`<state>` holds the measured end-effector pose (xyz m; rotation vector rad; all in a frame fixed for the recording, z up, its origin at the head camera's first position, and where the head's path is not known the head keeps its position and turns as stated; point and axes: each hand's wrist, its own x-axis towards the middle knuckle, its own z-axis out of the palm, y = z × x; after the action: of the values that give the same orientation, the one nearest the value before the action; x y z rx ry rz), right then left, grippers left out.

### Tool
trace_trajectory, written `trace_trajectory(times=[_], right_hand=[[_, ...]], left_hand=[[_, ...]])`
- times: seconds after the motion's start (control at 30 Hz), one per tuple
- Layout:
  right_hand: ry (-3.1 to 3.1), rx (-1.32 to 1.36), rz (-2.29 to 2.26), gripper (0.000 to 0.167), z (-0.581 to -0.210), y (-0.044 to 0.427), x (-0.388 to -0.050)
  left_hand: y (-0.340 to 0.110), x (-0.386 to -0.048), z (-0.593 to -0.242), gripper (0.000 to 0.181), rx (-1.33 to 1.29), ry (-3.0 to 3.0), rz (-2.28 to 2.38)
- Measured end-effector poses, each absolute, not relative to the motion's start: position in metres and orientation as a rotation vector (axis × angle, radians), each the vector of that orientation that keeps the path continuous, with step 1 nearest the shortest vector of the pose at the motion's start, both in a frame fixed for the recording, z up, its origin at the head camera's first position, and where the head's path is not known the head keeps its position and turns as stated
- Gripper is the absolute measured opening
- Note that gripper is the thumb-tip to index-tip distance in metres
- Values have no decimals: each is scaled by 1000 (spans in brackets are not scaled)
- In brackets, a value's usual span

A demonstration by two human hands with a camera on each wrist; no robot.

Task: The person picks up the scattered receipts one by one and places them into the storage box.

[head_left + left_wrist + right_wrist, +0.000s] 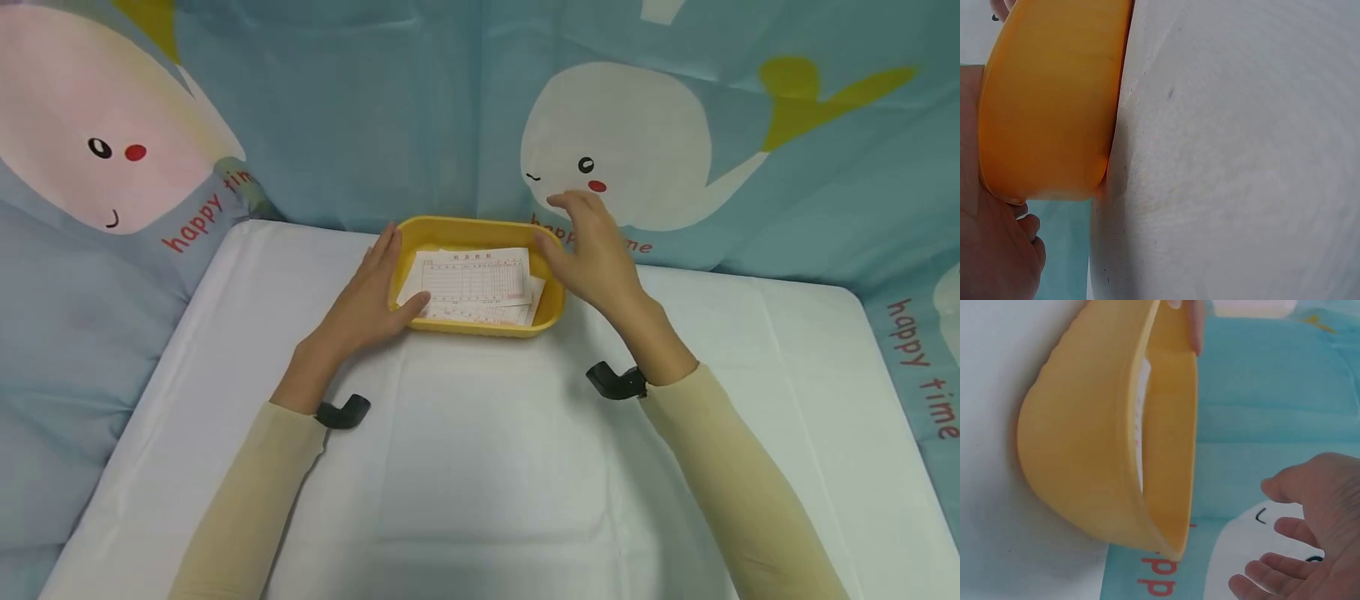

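Note:
A yellow plastic basket (480, 330) with rounded corners sits near the table's far edge. Several white paper forms (480, 279) with reddish printed grids lie loosely stacked inside it. My left hand (366, 293) holds the basket's left end, thumb over the front rim and fingers along the outer side. In the left wrist view, that hand (997, 250) presses close to the basket wall (1054, 106). My right hand (600, 254) hovers by the basket's right end, fingers spread and relaxed. The right wrist view shows this hand (1310, 531) apart from the basket (1079, 437), holding nothing.
A white cloth (495, 467) covers the table. Behind it hangs a blue curtain (375, 108) printed with whales, also draped along the left side. Black wrist cameras (343, 412) stick out from both sleeves.

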<state>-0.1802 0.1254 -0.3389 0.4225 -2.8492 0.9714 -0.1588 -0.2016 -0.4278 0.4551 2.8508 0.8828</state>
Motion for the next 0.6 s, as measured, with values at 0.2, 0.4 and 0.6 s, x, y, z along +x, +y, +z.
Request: trace_trajectory(times=[0.2, 0.4, 0.6], right_hand=[[-2857, 379, 939, 56, -345, 137, -166], [-2821, 342, 966, 55, -353, 150, -150], [-2802, 330, 1004, 53, -364, 167, -135]], left_hand=[[-203, -160, -431, 101, 447, 2853, 915], [-204, -159, -432, 106, 443, 2784, 1020], [-208, -158, -428, 116, 420, 2725, 1146]])
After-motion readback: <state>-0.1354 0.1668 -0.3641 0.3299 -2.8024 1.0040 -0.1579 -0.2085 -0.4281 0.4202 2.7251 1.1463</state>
